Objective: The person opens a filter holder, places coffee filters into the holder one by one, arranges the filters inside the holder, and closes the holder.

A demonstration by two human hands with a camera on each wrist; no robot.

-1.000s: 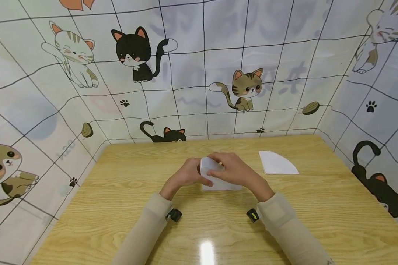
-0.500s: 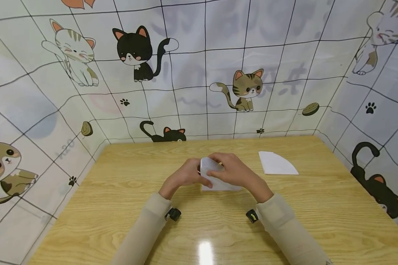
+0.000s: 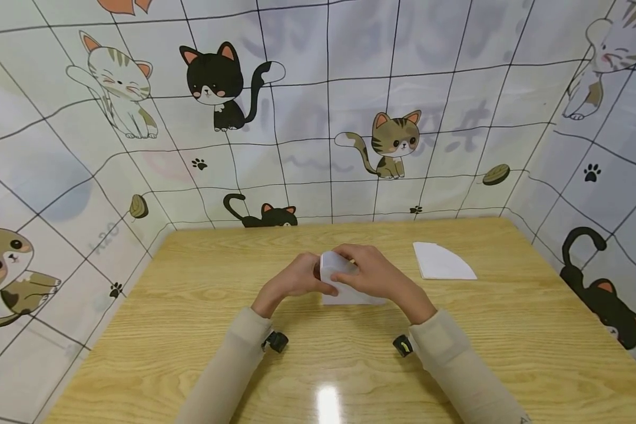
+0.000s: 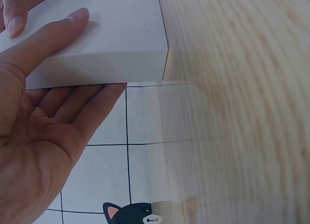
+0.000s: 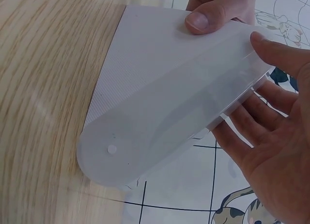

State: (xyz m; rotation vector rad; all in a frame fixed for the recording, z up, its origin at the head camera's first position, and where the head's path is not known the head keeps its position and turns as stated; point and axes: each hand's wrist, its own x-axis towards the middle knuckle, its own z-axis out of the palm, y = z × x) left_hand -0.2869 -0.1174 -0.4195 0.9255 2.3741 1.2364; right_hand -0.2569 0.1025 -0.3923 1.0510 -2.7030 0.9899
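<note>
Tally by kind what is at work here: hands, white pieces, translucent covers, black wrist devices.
Hands: 2 (left hand, right hand)
White pieces: 2 (held piece, loose piece)
Translucent cover: 1
Black wrist devices: 2 (left device, right device)
Total: 7

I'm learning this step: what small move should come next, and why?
Probably ease the clear strip with the right hand to test whether it turns: that hand holds it, the left hand grips the white block, and the round dot near the strip's rounded end may be a pivot.
</note>
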